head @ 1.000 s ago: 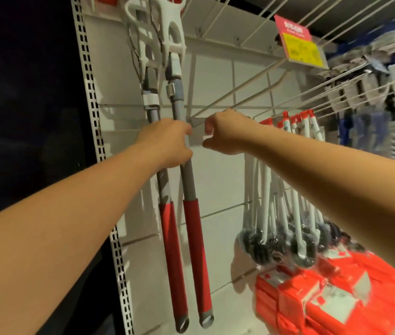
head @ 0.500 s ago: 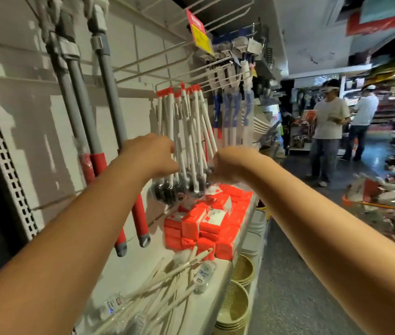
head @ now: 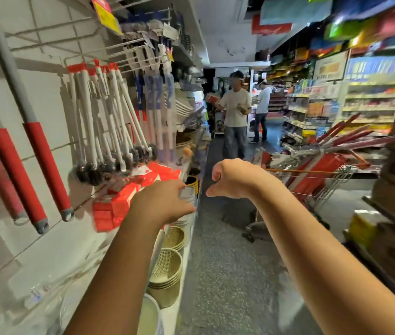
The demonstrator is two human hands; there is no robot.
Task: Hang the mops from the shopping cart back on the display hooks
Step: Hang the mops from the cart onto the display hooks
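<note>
**Both hands free, next mop waits in the cart**

Far left of the shopping cart (head: 324, 189), across the aisle, three hung mops (head: 47, 165) dangle against the display wall, red grip ends down. Well left of the cart, the left hand (head: 165, 204) is held out with fingers spread and slack, gripping nothing. Just left of the cart's rim, the right hand (head: 235, 180) has loosely curled fingers and is also empty. More mops (head: 351, 137) lie in the cart, their red handles jutting out up and to the right.

Each looks like a long, stiff pole: probably light, but awkward to swing in a narrow aisle and likely heavier toward the head. The red sleeve should give the surest grip, as the bare grey shaft looks smoother. One hand near the balance point and the other steering the hanging end seems sensible.
</note>
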